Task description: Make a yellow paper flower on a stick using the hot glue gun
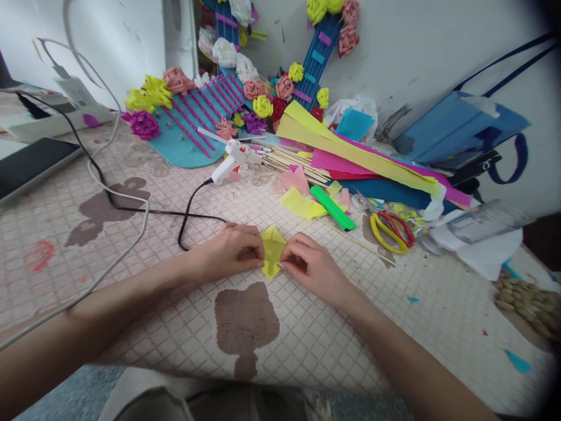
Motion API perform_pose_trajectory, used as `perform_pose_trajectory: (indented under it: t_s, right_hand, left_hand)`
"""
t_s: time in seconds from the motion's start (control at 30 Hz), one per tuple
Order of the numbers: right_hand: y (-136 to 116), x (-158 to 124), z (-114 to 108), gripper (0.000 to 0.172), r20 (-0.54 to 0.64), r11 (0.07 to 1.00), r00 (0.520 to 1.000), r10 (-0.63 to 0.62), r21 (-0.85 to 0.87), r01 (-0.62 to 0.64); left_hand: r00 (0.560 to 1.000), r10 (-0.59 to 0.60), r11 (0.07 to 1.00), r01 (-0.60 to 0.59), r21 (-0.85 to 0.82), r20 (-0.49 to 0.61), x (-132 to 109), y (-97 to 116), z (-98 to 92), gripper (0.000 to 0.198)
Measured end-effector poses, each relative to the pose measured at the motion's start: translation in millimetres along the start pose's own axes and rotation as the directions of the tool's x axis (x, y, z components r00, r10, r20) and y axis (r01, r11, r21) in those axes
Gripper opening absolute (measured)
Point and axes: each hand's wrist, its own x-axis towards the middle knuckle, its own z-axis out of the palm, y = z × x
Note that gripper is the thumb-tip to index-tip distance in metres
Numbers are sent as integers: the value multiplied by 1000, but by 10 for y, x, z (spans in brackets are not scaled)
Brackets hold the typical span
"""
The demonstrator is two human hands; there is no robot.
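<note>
A small piece of yellow paper [273, 248], folded to a diamond-like shape, is held over the quilted table cover between my two hands. My left hand [234, 248] pinches its left edge with thumb and fingertips. Opposite it, my right hand [309, 263] pinches the right edge in the same way. The paper's upper and lower corners point away from and toward me. Behind my hands lie yellow paper scraps [298, 203] and a green utility knife [333, 207].
A white glue gun [234, 159] trails a black cord beside my left hand. Scissors [390, 231], wooden sticks [298, 164], and coloured paper sheets [359, 152] lie behind. Paper-flower-covered blue guitar shapes [175, 131] lean at the back. A white cable [118, 251] crosses my left forearm.
</note>
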Motion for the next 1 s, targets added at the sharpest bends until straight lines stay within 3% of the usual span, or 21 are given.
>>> perform_pose_trajectory:
  t_s: [0.53, 0.63, 0.83, 1.0]
  right_hand:
    - [-42, 16, 92, 9, -50, 994, 997, 62, -83, -66]
    - [-33, 12, 46, 8, -18, 997, 998, 63, -43, -64]
    - [-9, 1, -104, 22, 181, 997, 982, -57, 56, 48]
    - [12, 4, -110, 15, 191, 996, 978, -81, 54, 72]
  left_hand:
    - [975, -174, 971, 193, 140, -136, -3, 133, 153, 4]
    - [981, -161, 979, 173, 108, -104, -15, 116, 123, 2]
    - [998, -52, 998, 51, 47, 34, -47, 110, 26, 10]
    - [994, -36, 998, 31, 49, 101, -33, 83, -15, 5]
